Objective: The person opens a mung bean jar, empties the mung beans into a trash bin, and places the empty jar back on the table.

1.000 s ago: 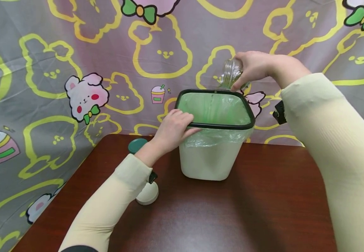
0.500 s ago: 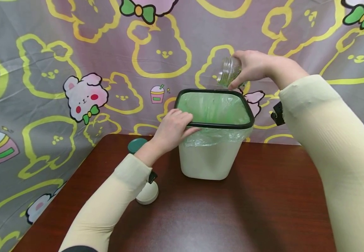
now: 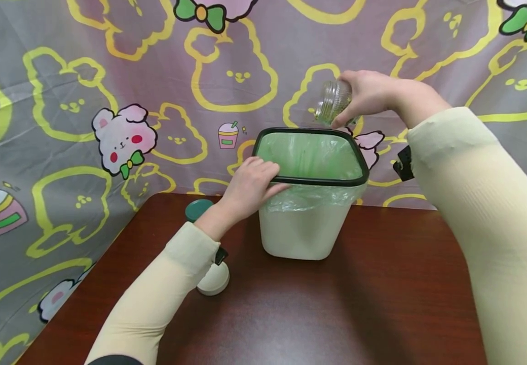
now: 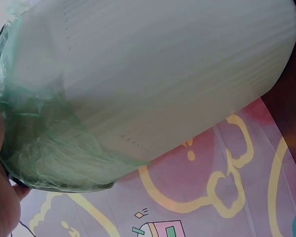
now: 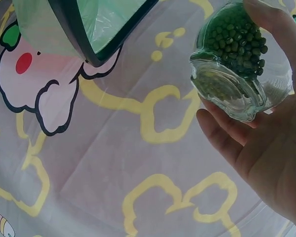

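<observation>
A white trash can (image 3: 304,230) stands on the table, lined with a thin green plastic bag (image 3: 309,157) under a black rim (image 3: 319,181). At its front left corner my left hand (image 3: 252,185) grips the rim, fingers over the top and thumb outside. My right hand (image 3: 370,99) holds a clear glass jar (image 3: 335,101) tipped on its side above the can's back right. In the right wrist view, small green beans (image 5: 237,44) lie inside the jar (image 5: 222,84), whose mouth is uncovered. The can's bottom inside is hidden.
Left of the can, partly behind my left arm, are a green-lidded container (image 3: 198,209) and a round cream-coloured lid or container (image 3: 214,279). All sit on a dark reddish-brown table (image 3: 291,314). A patterned cloth (image 3: 154,76) hangs close behind.
The jar in my right hand has shifted slightly and its tilt has changed a little over the can. My left hand and the can have stayed in place.
</observation>
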Action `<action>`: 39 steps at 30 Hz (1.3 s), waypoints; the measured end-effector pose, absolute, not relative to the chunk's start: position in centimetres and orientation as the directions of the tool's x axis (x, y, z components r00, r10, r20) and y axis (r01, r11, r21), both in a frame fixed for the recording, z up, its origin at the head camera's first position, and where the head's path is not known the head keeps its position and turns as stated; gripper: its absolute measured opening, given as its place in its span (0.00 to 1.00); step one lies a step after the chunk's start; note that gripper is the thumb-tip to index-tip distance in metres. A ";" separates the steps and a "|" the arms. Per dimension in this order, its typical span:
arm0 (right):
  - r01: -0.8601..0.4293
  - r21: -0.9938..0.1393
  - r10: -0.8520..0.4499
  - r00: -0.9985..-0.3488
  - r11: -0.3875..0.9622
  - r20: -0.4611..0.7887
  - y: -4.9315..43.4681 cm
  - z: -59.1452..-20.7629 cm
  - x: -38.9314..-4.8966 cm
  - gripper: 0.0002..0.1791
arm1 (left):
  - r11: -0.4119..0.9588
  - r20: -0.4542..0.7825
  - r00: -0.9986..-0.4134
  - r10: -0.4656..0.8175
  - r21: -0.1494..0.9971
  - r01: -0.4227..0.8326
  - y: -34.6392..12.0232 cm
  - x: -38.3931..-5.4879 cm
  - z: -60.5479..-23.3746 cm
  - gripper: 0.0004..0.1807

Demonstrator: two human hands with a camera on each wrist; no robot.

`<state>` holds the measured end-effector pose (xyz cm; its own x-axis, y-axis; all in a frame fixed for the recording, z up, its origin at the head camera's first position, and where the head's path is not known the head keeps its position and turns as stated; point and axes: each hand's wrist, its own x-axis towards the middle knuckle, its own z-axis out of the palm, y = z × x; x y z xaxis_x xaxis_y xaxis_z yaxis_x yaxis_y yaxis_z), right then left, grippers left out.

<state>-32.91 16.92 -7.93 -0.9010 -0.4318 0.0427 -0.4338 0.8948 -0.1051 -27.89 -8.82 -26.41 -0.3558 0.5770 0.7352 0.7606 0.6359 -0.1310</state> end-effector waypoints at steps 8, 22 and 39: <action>-0.428 -0.086 -0.429 -0.903 0.900 0.008 16.9 -7.8 -32.9 0.60 | 0.634 0.733 -0.359 0.578 -0.126 0.763 -8.8 -27.8 -26.3 0.23; -0.422 -0.074 -0.423 -0.906 0.904 0.006 17.4 -7.9 -32.8 0.55 | 0.622 0.735 -0.347 0.583 -0.128 0.772 -8.7 -27.8 -26.2 0.23; -0.436 -0.070 -0.435 -0.900 0.897 0.025 17.3 -7.8 -32.9 0.55 | 0.629 0.742 -0.339 0.579 -0.142 0.764 -8.8 -27.7 -26.2 0.23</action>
<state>-32.93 17.32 -7.84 -0.8999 -0.4353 0.0247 -0.4360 0.8972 -0.0700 -27.74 -8.78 -26.20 -0.3390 0.5788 0.7416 0.7642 0.6292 -0.1418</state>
